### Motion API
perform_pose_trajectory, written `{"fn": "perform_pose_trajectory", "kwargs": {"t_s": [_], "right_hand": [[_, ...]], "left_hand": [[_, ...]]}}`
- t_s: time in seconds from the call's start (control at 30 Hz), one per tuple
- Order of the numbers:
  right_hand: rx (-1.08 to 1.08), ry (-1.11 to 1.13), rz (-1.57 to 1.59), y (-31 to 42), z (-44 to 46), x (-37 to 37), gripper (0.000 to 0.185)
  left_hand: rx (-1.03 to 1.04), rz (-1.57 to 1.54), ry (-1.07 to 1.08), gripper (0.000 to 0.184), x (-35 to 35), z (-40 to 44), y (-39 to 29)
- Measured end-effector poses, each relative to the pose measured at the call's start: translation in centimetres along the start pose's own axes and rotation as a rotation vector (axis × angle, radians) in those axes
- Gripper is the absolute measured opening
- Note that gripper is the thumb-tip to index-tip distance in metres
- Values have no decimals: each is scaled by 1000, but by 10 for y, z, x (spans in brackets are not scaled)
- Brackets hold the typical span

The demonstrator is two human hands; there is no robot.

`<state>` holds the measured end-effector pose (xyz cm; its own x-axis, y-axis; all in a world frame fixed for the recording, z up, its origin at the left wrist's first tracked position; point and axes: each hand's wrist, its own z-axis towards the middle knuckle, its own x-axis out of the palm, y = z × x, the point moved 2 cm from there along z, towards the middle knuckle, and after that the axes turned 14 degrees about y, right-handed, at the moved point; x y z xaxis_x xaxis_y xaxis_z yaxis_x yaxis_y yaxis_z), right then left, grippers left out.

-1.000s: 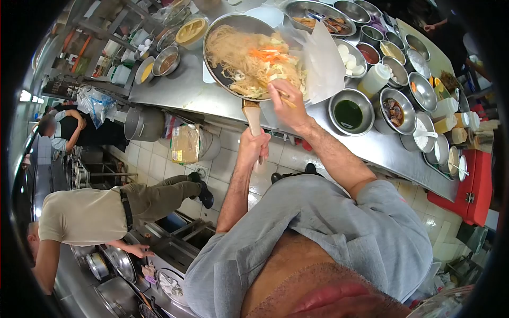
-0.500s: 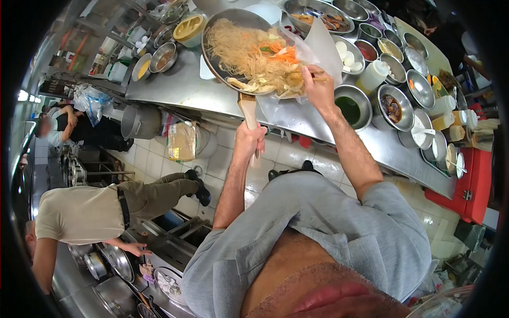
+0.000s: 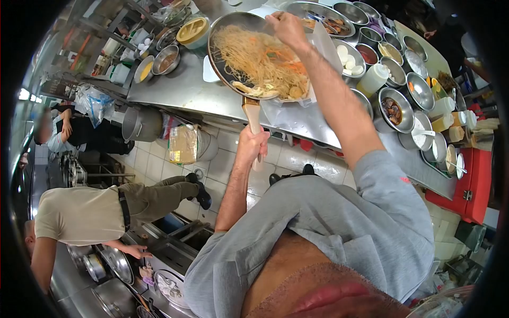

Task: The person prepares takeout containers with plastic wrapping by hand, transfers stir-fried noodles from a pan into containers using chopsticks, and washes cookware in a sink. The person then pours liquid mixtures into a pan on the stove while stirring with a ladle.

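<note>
My left hand (image 3: 253,144) is wrapped round the pale handle (image 3: 253,114) of a frying pan (image 3: 216,61), which is tilted over the counter's edge. Thin noodles (image 3: 249,50) with carrot strips and pale pieces fill the pan and spill over its right side onto a paper-lined container (image 3: 324,47). My right hand (image 3: 289,31) is closed above the pan's far right rim. The wooden chopsticks it held a moment earlier are mostly hidden or blurred now.
Steel bowls of ingredients stand right, including peeled eggs (image 3: 349,59), dark sauce (image 3: 392,110) and a squeeze bottle (image 3: 373,78). A yellow-lidded tub (image 3: 193,32) sits left of the pan. A person in a beige shirt (image 3: 79,214) stands behind; another person (image 3: 79,130) is farther left.
My right hand has moved up and left, from the container's near side to the pan's far rim. More noodles lie toward the container. My left hand and the pan have shifted slightly right.
</note>
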<state>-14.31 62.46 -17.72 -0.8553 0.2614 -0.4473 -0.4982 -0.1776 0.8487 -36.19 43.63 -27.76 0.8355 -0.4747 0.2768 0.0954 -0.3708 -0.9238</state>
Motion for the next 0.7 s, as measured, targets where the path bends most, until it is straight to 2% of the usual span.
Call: {"fn": "perform_pose_trajectory", "kwargs": {"t_s": [0.13,0.2,0.3,0.4,0.53,0.57,0.6,0.63,0.67,0.7], "right_hand": [[-42,68,-203,-27,26,-10,33],[62,292,-267,-27,21,-14,34],[46,351,-274,-18,1,-17,32],[1,329,-290,-8,-8,-21,31],[-97,296,-267,-7,36,-26,33],[-174,253,-407,-26,58,-15,38],[-253,206,-549,-27,63,-11,52],[-252,205,-549,-34,66,-9,52],[-215,227,-497,-40,68,-8,38],[-180,249,-446,-42,71,-7,35]], "left_hand": [[10,-32,9,17,-3,-4,3],[5,-28,10,17,-6,-4,3],[-3,-28,19,17,-8,-3,3],[1,-15,27,16,-12,-1,5],[10,-15,35,16,-14,-2,3],[9,-14,34,16,-15,-2,4],[15,-9,37,16,-16,-2,5],[20,-4,38,16,-16,-3,6],[20,-4,39,16,-15,-5,5],[15,1,35,16,-14,-6,2]]}}
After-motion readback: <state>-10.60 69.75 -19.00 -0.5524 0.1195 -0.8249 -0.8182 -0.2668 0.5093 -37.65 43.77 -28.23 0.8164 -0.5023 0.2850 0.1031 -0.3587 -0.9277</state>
